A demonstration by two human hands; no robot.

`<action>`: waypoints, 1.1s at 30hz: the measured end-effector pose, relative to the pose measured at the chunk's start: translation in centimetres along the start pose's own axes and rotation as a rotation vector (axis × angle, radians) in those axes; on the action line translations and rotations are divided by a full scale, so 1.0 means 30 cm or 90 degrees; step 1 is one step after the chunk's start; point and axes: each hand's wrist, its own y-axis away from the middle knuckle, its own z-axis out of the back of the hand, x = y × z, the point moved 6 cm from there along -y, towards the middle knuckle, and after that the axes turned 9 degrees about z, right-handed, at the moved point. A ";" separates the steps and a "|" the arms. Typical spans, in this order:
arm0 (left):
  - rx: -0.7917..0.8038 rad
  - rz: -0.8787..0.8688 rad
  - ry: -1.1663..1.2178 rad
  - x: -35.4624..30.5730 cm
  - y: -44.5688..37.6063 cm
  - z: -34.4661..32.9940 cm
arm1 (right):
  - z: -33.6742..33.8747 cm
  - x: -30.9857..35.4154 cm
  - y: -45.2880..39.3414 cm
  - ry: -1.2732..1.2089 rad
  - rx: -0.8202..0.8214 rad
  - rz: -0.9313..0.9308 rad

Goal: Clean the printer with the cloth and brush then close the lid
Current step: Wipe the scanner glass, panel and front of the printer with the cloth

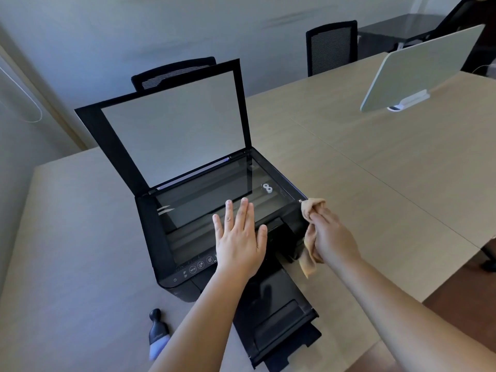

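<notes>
2 hands work the cloth step: left hand fingers spread on the printer, right hand fingers clamped on the cloth at its corner; brush likely next.

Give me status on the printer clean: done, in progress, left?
Done: nothing I can confirm. In hand: the right hand grips the cloth at the front right corner of the printer, while the left hand rests flat on its front edge. Left: the brush lies untouched on the table, and the lid stands open.
</notes>
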 end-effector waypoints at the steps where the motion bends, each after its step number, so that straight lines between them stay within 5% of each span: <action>1: 0.007 -0.013 -0.005 -0.022 -0.012 -0.004 | -0.019 0.004 0.032 -0.026 -0.020 0.030; 6: 0.011 -0.032 -0.004 -0.077 -0.076 -0.019 | -0.118 0.143 0.053 -0.107 0.007 0.149; 13: -0.009 -0.023 0.008 -0.084 -0.084 -0.037 | -0.038 -0.099 -0.024 -0.127 -0.025 0.086; 22: -0.034 -0.033 0.028 -0.080 -0.078 -0.038 | -0.035 0.108 -0.062 -0.049 -0.046 0.330; 28: -0.046 -0.025 0.028 -0.076 -0.074 -0.038 | -0.068 0.124 -0.057 -0.089 -0.027 0.283; 33: -0.054 -0.022 0.031 -0.078 -0.072 -0.040 | -0.058 0.075 -0.081 -0.162 0.059 0.386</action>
